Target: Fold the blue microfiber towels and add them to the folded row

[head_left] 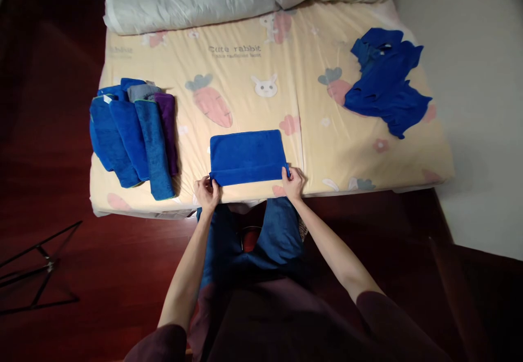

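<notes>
While rolled cloths (153, 144) are lying left on the bed (163, 62), seemingly finished, I'm pinching the blue cloth (247, 152) near centre, left hand (207, 192) and right hand (293, 183) nearly closed | its near strip only is overlapping | crumpled cloths (378, 90) remaining right.

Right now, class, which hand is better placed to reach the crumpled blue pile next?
Likely the right hand. It is nearer the crumpled blue pile, though it must first release the smooth cloth; the left hand is farther.
</notes>
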